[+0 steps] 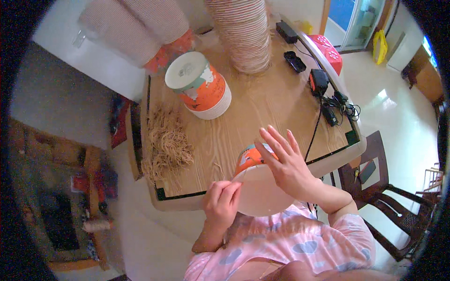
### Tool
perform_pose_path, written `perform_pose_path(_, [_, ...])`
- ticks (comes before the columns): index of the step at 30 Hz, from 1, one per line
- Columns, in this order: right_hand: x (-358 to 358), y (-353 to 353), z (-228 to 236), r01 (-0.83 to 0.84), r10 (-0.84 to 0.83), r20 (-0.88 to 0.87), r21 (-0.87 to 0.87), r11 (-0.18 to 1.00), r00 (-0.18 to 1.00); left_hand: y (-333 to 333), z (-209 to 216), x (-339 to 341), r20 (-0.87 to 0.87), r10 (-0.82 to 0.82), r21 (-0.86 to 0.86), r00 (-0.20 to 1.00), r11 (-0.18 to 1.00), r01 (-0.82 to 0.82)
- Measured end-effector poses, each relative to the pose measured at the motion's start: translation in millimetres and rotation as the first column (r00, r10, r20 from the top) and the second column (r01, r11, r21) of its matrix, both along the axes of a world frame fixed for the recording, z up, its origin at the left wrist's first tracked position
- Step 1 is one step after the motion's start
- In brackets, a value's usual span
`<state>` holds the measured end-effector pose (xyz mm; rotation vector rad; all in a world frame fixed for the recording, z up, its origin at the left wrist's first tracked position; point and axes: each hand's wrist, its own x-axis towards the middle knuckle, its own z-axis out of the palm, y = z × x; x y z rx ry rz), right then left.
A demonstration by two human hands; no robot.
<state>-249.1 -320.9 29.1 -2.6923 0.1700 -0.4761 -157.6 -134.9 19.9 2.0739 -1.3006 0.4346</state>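
Note:
A white paper tub (265, 192) with an orange and green printed side is tilted at the near table edge, its pale round mouth toward me. My left hand (222, 201) is closed in a pinch at the left of the tub's rim. Whether a thin cord is also between those fingers, I cannot tell. My right hand (288, 166) lies over the tub's right side, its fingers stretched out and spread. To the left on the table is a heap of tan paper cords (171, 140). A short loose piece of cord (218, 167) lies nearer the tub.
Upside-down stacked tubs (213, 96) stand behind the cord heap. Taller stacks of tubs (243, 37) rise at the back. Black adapters and cables (330, 110) lie along the right edge of the wooden table (262, 103). Beyond it are a red stool (326, 51) and a dark chair (375, 182).

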Motion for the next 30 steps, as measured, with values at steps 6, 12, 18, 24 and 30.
perform_pose_path(6, [-1,0,-3,-0.019,0.020,0.028,-0.022,1.000,0.999,10,-4,-10,-0.045,0.043,0.054,0.998,0.998,-0.040])
perform_pose_path(12, [-2,-4,-5,-0.035,0.036,0.013,-0.072,0.997,0.999,19,-8,-13,0.017,0.028,0.113,0.999,0.993,-0.030])
perform_pose_path(18, [1,-6,-6,-0.008,0.011,0.036,-0.082,0.997,0.999,25,-3,-17,-0.040,0.037,0.139,0.999,0.990,-0.031])
perform_pose_path(24, [17,-12,-9,0.042,-0.040,0.031,-0.099,0.994,0.999,23,0,-22,-0.120,0.021,0.088,0.993,0.996,-0.010])
perform_pose_path(30, [24,-14,-8,0.076,-0.071,0.036,-0.162,0.984,0.997,0,16,-35,-0.323,-0.077,-0.060,0.943,0.996,0.060])
